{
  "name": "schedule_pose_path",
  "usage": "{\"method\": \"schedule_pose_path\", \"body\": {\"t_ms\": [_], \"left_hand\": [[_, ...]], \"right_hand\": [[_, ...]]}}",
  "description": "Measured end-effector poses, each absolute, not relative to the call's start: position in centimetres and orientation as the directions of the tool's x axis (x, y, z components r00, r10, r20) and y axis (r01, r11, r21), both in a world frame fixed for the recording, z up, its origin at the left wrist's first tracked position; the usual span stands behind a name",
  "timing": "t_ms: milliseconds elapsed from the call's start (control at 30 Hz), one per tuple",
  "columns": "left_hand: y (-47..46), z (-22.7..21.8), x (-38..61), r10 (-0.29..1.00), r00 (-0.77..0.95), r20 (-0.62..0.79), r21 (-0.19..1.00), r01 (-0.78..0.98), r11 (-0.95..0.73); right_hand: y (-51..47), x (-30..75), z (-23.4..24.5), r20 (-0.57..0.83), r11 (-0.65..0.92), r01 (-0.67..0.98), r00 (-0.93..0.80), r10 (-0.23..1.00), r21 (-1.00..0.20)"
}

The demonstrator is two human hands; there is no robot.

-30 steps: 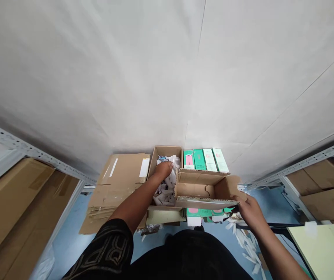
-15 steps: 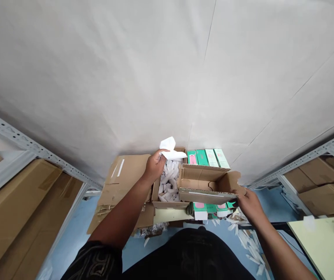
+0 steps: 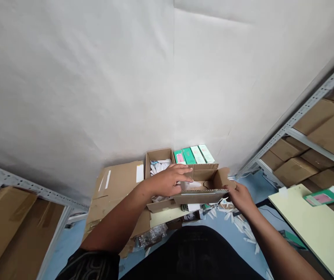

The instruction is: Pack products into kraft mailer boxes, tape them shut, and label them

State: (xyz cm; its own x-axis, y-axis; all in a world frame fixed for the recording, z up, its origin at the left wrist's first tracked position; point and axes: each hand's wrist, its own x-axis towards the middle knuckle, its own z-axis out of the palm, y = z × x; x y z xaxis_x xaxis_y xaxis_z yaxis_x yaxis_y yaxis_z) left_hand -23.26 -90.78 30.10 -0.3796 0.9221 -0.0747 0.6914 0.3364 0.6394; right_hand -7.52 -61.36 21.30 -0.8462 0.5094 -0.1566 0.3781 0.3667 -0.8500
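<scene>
Two hands (image 3: 170,181), two nearby open boxes (image 3: 199,197), apparently four cartons (image 3: 189,155) behind.

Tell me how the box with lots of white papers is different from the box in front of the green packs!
The papery box has a pile of white papers inside; the front box shows only a little white, though the left grip hides part. The papery box runs front to back; the front box runs side to side. Both are brown and open on top.
</scene>
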Motion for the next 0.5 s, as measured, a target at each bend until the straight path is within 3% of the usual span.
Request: {"method": "schedule_pose_path", "body": {"t_ms": [100, 200, 267, 367, 500], "left_hand": [[-89.9, 29.9, -22.0, 0.891, -0.432, 0.140, 0.629, 0.734, 0.257], [-87.2, 28.1, -20.7, 0.635, -0.695, 0.338, 0.682, 0.646, 0.343], [-84.5, 26.3, -20.1, 0.532, -0.802, 0.271, 0.789, 0.502, 0.354], [-79.0, 23.7, -19.1, 0.643, -0.762, 0.070, 0.901, 0.325, 0.287], [-70.3, 20.3, -16.5, 0.712, -0.702, 0.030, 0.925, 0.289, 0.246]], "right_hand": [[-59.8, -5.8, 21.5, -0.154, 0.321, 0.380, -0.819, 0.553, -0.868], [-57.5, -3.8, 21.7, -0.135, 0.245, 0.354, -0.773, 0.620, -0.903], [-55.6, -2.2, 21.6, -0.104, 0.238, 0.342, -0.741, 0.664, -0.909], [-52.1, 0.4, 20.8, -0.036, 0.300, 0.354, -0.697, 0.716, -0.886], [-46.3, 5.3, 18.3, -0.088, 0.233, 0.379, -0.664, 0.742, -0.896]]}}
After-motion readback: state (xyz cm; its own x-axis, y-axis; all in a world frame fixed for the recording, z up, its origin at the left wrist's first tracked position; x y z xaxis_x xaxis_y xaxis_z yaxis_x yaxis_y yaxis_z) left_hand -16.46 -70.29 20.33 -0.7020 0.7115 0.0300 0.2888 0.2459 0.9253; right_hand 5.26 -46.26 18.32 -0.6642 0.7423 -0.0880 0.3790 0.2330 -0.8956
